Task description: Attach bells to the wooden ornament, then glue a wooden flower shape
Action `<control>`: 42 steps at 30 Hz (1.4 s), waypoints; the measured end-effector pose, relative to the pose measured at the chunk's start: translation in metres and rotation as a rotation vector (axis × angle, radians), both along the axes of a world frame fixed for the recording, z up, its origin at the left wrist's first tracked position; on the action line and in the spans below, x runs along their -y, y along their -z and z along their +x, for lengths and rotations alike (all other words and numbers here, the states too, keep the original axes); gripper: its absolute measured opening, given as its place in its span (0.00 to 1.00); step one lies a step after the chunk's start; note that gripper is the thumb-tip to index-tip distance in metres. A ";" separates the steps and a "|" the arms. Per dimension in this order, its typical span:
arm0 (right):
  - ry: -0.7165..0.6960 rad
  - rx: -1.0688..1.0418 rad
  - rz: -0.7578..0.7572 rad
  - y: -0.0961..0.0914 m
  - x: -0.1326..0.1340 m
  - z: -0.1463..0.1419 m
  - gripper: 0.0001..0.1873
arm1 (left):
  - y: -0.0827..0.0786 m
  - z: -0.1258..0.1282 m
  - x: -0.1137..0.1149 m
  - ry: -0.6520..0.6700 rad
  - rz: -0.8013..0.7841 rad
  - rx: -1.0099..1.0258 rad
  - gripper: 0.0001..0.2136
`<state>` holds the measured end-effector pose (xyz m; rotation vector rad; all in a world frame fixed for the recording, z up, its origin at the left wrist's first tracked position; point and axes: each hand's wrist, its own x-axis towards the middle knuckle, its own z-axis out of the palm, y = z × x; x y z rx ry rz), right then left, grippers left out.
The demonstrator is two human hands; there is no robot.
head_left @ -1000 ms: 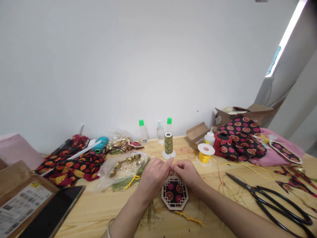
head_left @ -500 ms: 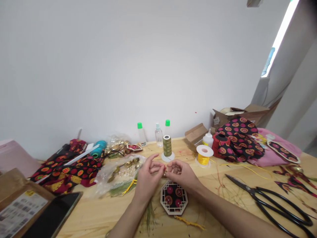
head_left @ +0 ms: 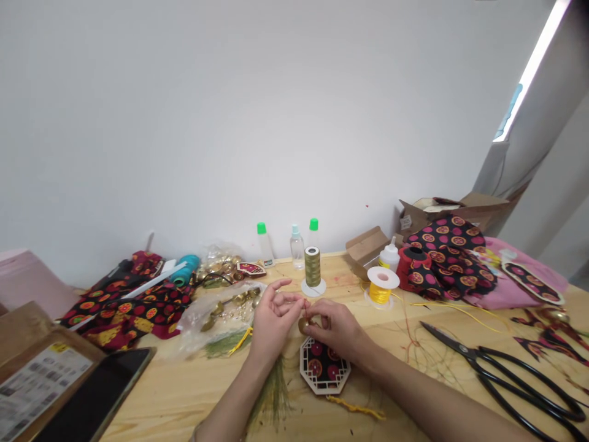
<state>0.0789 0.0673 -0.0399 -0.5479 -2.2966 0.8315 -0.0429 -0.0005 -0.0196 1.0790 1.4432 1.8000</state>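
Note:
My left hand point(head_left: 278, 316) is closed in a pinch on a thin red cord point(head_left: 307, 310), its other fingers loosely curled. Close beside it, my right hand point(head_left: 338, 328) grips a small round brass bell point(head_left: 303, 326) between thumb and fingers, just under the cord. Whether the cord runs through the bell's loop is too small to tell. Below my right hand lies an octagonal fretwork ornament point(head_left: 324, 385) with dark patterned fabric inside, its top edge partly covered by the hand. A twisted yellow cord point(head_left: 356, 406) trails from its bottom. Green tassel threads point(head_left: 276, 393) spread beside my left forearm.
Behind my hands stand a green thread cone point(head_left: 313, 268) and a yellow cord spool point(head_left: 381, 294). Large black scissors point(head_left: 473, 356) lie at right. Further left are a plastic bag with bells point(head_left: 197, 316), patterned fabric point(head_left: 151, 313), a phone point(head_left: 99, 393) and a cardboard box point(head_left: 37, 344).
My right hand has lowered slightly relative to the left, and the brass bell now shows clearly with red cord above it. The whole view has shifted a little.

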 end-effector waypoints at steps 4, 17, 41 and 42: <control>0.008 -0.005 -0.054 0.004 -0.004 0.000 0.06 | -0.003 -0.003 0.001 0.005 0.005 -0.011 0.18; 0.084 0.002 -0.262 0.010 -0.017 0.003 0.12 | 0.002 -0.017 0.008 0.399 -0.132 -0.150 0.17; -0.021 -0.018 0.026 -0.010 -0.002 0.008 0.12 | -0.004 -0.002 0.003 0.234 0.007 -0.069 0.19; -0.046 -0.057 -0.060 -0.009 -0.004 0.008 0.15 | -0.003 0.000 0.002 0.243 0.007 -0.080 0.18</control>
